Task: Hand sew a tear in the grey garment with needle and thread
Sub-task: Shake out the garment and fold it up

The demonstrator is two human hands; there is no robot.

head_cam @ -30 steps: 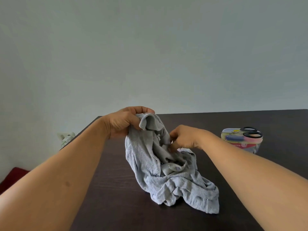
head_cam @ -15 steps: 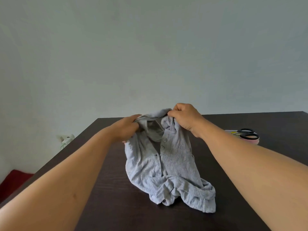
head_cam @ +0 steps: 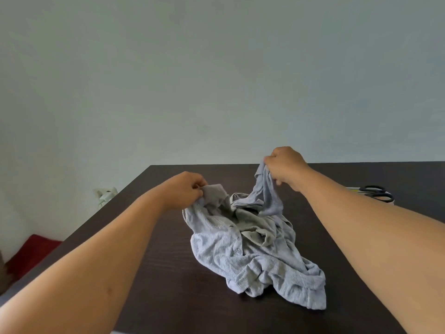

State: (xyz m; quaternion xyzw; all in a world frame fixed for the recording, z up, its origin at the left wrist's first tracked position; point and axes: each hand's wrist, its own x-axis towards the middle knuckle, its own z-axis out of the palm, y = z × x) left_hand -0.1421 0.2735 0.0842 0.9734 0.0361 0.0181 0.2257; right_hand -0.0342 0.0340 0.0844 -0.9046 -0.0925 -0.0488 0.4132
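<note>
The grey garment (head_cam: 250, 249), ribbed with a row of buttons, lies crumpled in the middle of the dark table (head_cam: 168, 273). My left hand (head_cam: 185, 189) pinches its upper left edge just above the tabletop. My right hand (head_cam: 285, 166) grips another part of the top edge and holds it lifted higher, at the far right of the heap. The fabric between the hands sags open. No needle, thread or tear shows.
Black-handled scissors (head_cam: 376, 192) rest on a container at the table's right edge, mostly hidden behind my right forearm. A white plug (head_cam: 106, 195) sits by the wall past the table's left edge. Something red (head_cam: 31, 254) lies low at the far left.
My hands have pulled apart, opening the top of the garment. The left hand dropped lower and the right went right and up. The view shifted, and the container slid behind my right arm.
</note>
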